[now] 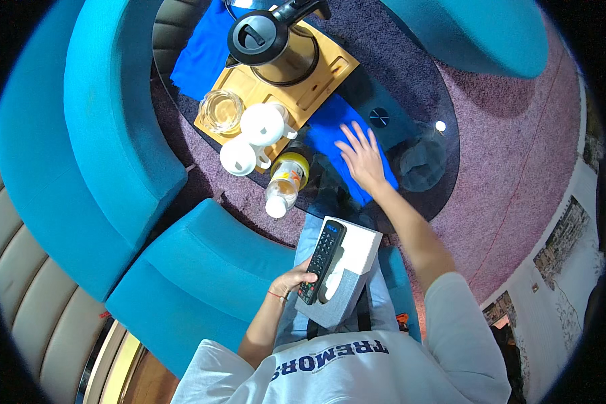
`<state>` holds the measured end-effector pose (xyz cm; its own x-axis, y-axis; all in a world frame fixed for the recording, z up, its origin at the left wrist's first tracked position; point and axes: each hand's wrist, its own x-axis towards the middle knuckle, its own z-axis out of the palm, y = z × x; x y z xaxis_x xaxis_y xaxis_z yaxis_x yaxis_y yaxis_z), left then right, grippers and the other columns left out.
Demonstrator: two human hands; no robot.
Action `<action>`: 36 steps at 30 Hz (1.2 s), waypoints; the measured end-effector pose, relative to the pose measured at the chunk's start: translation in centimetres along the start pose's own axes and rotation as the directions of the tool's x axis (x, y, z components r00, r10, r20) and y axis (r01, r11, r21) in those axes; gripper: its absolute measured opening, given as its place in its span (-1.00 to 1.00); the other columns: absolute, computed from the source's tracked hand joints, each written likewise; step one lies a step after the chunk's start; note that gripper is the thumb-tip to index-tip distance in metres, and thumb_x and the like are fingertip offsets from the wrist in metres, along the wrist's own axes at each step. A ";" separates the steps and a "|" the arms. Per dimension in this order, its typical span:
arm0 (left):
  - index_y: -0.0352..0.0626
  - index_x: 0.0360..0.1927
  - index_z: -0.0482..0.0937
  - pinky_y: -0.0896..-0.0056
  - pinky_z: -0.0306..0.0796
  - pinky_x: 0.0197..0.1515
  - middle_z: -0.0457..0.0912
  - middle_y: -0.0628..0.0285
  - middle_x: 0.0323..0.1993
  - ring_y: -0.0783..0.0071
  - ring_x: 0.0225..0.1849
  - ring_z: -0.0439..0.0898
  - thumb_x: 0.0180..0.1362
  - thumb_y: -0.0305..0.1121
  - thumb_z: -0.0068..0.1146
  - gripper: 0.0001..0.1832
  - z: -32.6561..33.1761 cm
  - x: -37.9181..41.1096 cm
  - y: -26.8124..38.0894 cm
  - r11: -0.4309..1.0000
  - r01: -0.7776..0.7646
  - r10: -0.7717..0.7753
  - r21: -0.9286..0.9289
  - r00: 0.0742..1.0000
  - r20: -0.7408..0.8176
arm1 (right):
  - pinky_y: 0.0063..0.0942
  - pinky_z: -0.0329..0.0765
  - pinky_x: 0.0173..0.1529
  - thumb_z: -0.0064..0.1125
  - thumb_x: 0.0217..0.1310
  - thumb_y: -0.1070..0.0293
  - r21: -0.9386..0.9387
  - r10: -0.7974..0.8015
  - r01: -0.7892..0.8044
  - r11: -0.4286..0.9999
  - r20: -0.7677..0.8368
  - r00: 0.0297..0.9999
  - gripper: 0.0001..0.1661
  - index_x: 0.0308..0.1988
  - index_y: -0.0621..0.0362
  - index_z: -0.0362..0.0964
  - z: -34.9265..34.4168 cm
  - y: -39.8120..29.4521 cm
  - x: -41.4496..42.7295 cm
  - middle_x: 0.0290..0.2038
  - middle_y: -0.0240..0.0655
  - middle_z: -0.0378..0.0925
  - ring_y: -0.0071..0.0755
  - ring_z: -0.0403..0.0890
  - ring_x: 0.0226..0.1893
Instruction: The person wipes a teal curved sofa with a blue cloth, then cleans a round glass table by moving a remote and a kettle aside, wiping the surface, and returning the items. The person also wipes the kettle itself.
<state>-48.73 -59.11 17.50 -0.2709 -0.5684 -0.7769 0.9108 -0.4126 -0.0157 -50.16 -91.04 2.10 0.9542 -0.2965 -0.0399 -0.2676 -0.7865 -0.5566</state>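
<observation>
My left hand [295, 278] holds a black remote control [323, 261], its thumb across the lower buttons. Behind the remote, above my lap, is a grey and white tissue box [351, 283] with an oval opening; the same hand seems to support its side. My right hand [362, 157] lies with spread fingers on a blue cloth [328, 121], which rests on the dark glass table [426, 202]. Left of that cloth stands a clear plastic bottle [285, 187] with a white cap and a yellow band around its far end.
A wooden tray [328, 76] bears an electric kettle [288, 55], a glass ashtray [221, 111] and white cups [262, 124]. Another blue cloth [202, 55] lies beyond the tray. Turquoise sofa seats [207, 252] curve around the left, and a turquoise seat [485, 35] stands far right.
</observation>
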 end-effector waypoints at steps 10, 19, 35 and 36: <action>-0.32 0.58 0.08 0.35 0.32 0.41 0.44 0.12 0.34 0.33 0.34 0.44 -0.17 0.08 0.60 0.33 0.3 -0.4 1.3 0.996 -0.056 0.057 0.066 0.998 -0.010 | 0.11 0.23 0.52 -0.02 0.38 0.29 -0.268 -0.278 0.321 0.908 0.186 0.942 -0.54 0.21 -0.28 0.50 -1.7 5.8 6.7 0.38 -0.30 0.44 -0.08 0.40 0.42; -0.20 0.64 -0.06 0.30 0.10 0.55 0.27 0.18 0.49 0.34 0.51 0.24 -0.10 0.07 0.59 0.36 2.6 5.5 5.4 0.932 -0.294 0.306 0.210 0.952 -0.026 | 0.14 0.07 0.56 -0.04 0.54 0.32 -0.239 0.240 -0.311 0.920 -0.283 0.929 -0.47 0.42 -0.24 0.35 -6.0 11.9 1.7 0.54 -0.29 0.19 0.03 0.12 0.57; 0.21 0.68 -0.17 -0.24 0.21 0.49 0.31 -0.75 0.25 -0.61 0.42 0.27 -0.32 0.17 0.63 0.53 8.6 18.1 23.0 -0.014 -0.202 0.688 0.979 0.709 0.156 | -0.08 0.49 0.20 0.20 0.20 0.56 0.323 0.497 -0.427 0.845 -0.175 0.850 -0.75 -0.08 0.23 0.54 -1.9 2.1 -9.7 0.07 -0.03 0.59 0.15 0.55 0.06; 0.14 0.68 -0.18 -0.21 -0.06 0.60 0.34 -0.62 0.31 -0.54 0.44 0.27 -0.28 0.16 0.64 0.52 9.3 17.9 23.7 -0.020 -0.195 0.659 0.981 0.735 0.159 | -0.08 0.51 0.17 0.21 0.16 0.58 0.330 0.492 -0.425 0.843 -0.153 0.857 -0.74 -0.10 0.24 0.52 -1.5 1.5 -9.5 0.04 -0.03 0.58 0.17 0.54 0.05</action>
<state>-34.92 -85.68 9.02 0.3521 -0.8029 -0.4811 -0.2708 -0.5794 0.7688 -59.84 -90.27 2.89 0.6657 -0.7238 -0.1814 -0.5869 -0.3578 -0.7263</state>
